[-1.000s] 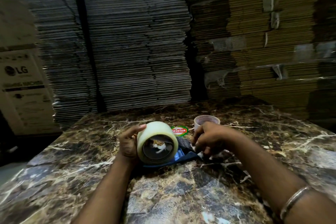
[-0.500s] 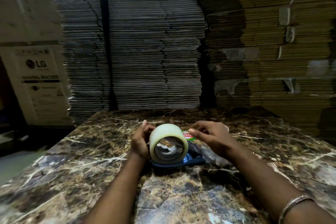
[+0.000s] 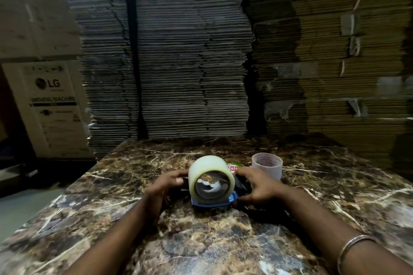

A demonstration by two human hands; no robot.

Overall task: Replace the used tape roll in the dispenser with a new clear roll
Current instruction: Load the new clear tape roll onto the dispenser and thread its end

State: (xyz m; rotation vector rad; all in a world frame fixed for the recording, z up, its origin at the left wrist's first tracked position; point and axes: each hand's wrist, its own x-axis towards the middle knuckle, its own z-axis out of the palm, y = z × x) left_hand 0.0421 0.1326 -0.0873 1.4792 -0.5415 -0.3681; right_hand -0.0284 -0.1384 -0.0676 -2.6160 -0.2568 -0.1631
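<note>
On the marble worktop (image 3: 156, 241), toward its far edge: my left hand (image 3: 163, 185), fingers curled against the left side of the blue dispenser (image 3: 211, 203); the new clear roll (image 3: 210, 177), upright on the dispenser; my right hand (image 3: 259, 187), clasped on the dispenser's right side; the empty used core (image 3: 267, 166), upright just beyond.
</note>
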